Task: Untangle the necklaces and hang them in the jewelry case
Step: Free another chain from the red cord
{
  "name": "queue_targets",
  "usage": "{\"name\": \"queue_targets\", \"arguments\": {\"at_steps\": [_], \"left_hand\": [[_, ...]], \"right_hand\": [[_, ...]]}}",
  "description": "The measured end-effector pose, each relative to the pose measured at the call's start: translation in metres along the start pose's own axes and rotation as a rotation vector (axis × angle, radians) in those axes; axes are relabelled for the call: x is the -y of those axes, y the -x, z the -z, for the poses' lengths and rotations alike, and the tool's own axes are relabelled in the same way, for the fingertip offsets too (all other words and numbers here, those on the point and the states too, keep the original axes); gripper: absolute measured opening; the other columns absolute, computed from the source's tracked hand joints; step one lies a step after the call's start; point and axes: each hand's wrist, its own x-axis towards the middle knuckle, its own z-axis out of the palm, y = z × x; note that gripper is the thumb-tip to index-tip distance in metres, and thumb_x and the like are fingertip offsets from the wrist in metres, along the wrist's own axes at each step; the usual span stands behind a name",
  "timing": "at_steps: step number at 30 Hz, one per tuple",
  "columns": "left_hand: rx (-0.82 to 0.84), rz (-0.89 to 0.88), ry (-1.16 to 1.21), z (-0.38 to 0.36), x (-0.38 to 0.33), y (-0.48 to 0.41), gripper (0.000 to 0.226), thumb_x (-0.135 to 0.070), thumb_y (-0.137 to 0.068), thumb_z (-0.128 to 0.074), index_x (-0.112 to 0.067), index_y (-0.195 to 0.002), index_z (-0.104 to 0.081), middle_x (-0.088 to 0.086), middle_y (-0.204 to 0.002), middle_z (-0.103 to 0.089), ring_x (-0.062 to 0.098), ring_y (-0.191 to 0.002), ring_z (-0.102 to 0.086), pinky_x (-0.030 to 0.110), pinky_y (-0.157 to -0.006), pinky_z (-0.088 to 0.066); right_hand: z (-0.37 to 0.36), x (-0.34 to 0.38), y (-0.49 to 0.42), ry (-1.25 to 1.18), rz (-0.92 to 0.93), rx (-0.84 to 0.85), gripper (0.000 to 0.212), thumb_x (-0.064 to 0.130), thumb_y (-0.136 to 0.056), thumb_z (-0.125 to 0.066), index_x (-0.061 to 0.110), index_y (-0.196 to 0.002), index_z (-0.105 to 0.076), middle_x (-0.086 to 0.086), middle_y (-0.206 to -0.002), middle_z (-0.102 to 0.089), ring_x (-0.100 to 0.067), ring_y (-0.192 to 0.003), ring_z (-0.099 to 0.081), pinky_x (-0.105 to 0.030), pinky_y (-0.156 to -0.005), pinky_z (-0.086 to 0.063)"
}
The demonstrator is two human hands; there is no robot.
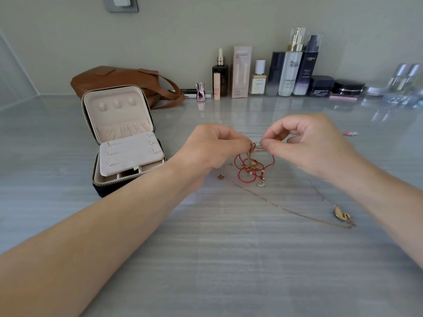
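— Where's the knot?

— The necklace tangle (250, 164) is at mid-desk (229, 259), right of the jewelry case (123, 138). The left hand (212, 147) and right hand (304, 145) pinch its lifted top. Red cord loops (242, 177) with small beads spread below.

— Anything trailing?

— A thin gold chain (274, 203) runs to the near right, ending by a pale swan pendant (341, 215) lying flat. A silver curved pendant (261, 183) lies at the knot's near edge.

— The case?

— Dark outside, cream inside, unzipped, lid upright with three hooks, a padded panel tilted over the tray.

Both hands, left hand (211, 148) and right hand (304, 143), pinched the tangled necklaces (250, 165) just right of the open jewelry case (123, 138).
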Motion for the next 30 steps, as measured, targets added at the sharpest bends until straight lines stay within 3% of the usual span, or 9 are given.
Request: {"name": "queue_targets", "arguments": {"at_steps": [5,11,15,18,22,26,30], "left_hand": [[-0.074,0.003,0.013,0.0004,0.0006,-0.0016,0.013,-0.015,-0.076,-0.071,-0.02,-0.064,-0.065,-0.008,-0.062,-0.059,-0.006,-0.045,-0.046,0.005,-0.042,-0.034],[-0.075,-0.01,-0.034,0.0011,-0.0001,-0.0017,0.014,-0.015,-0.076,-0.07,-0.022,-0.064,-0.066,-0.011,-0.057,-0.057,-0.005,-0.042,-0.045,0.006,-0.04,-0.032],[0.017,-0.015,-0.114,-0.0017,-0.0016,0.0025,0.014,-0.013,-0.074,-0.07,-0.022,-0.064,-0.067,-0.007,-0.061,-0.06,0.0,-0.051,-0.047,0.008,-0.04,-0.034],[0.015,-0.018,-0.109,-0.0019,-0.0014,0.0026,0.015,-0.013,-0.075,-0.07,-0.023,-0.064,-0.066,-0.008,-0.061,-0.06,0.0,-0.055,-0.05,0.009,-0.042,-0.034],[-0.029,-0.029,-0.055,-0.0002,-0.0006,0.0009,0.019,-0.014,-0.076,-0.07,-0.025,-0.061,-0.065,-0.015,-0.053,-0.058,-0.01,-0.047,-0.049,0.004,-0.041,-0.033],[-0.013,-0.037,-0.02,-0.0013,-0.0019,0.0027,0.018,-0.014,-0.077,-0.069,-0.025,-0.062,-0.065,-0.013,-0.059,-0.059,-0.006,-0.051,-0.049,0.003,-0.043,-0.032],[0.011,-0.037,-0.049,-0.0012,-0.0021,0.0031,0.016,-0.015,-0.077,-0.069,-0.025,-0.065,-0.067,-0.011,-0.061,-0.059,-0.003,-0.054,-0.048,0.005,-0.043,-0.033]], "right_hand": [[-0.0009,0.0036,0.0033,0.014,-0.031,0.084,0.019,0.014,-0.076,-0.069,0.026,-0.063,-0.063,0.024,-0.045,-0.055,-0.004,-0.034,-0.04,-0.007,-0.039,-0.028],[-0.0005,0.0027,0.0027,0.023,-0.04,0.065,0.017,0.014,-0.075,-0.068,0.025,-0.064,-0.062,0.026,-0.049,-0.057,-0.005,-0.036,-0.038,-0.007,-0.039,-0.028],[0.0001,0.0009,0.0009,-0.025,-0.026,-0.021,0.019,0.016,-0.08,-0.066,0.027,-0.066,-0.06,0.017,-0.056,-0.061,-0.003,-0.04,-0.045,-0.007,-0.044,-0.035],[-0.0005,0.0036,0.0013,-0.03,-0.081,0.074,0.016,0.02,-0.085,-0.061,0.022,-0.069,-0.063,0.009,-0.05,-0.063,0.002,-0.037,-0.048,-0.008,-0.045,-0.037],[-0.0023,0.003,0.0021,0.062,-0.145,0.211,0.032,0.03,-0.091,-0.052,0.015,-0.068,-0.069,0.002,-0.044,-0.061,-0.006,-0.037,-0.04,-0.017,-0.043,-0.036],[-0.0037,0.0038,0.0033,0.0,-0.199,0.241,0.006,0.028,-0.086,-0.061,0.024,-0.083,-0.065,0.002,-0.039,-0.058,-0.006,-0.03,-0.037,-0.014,-0.036,-0.032],[-0.0062,0.0047,0.003,-0.028,-0.179,0.179,0.007,0.032,-0.082,-0.066,0.025,-0.078,-0.065,0.002,-0.036,-0.056,-0.007,-0.028,-0.036,-0.014,-0.035,-0.032]]}}
